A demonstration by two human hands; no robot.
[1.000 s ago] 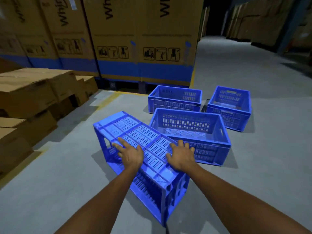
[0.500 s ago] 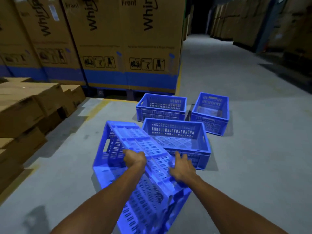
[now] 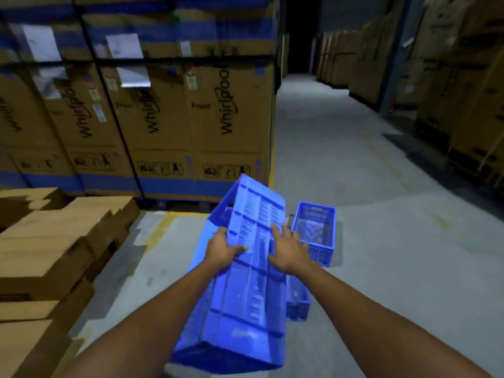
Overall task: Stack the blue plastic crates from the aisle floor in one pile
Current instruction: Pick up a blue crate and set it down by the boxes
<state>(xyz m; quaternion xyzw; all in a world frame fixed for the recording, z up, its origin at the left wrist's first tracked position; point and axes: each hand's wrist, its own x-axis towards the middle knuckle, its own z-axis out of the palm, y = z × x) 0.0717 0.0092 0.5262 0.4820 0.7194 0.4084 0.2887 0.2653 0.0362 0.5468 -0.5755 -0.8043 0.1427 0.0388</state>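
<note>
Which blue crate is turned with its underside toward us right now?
The held crate, tilted, with its ribbed base up under the left hand and right hand. The floor crate to its right stands upright, open top showing.

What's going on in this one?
A person is handling an overturned blue crate in a warehouse aisle, its slatted base facing up and tilted. The left hand grips the base and the right hand lies flat on it. A second crate stands upright on the floor, and part of a third crate shows beneath.
</note>
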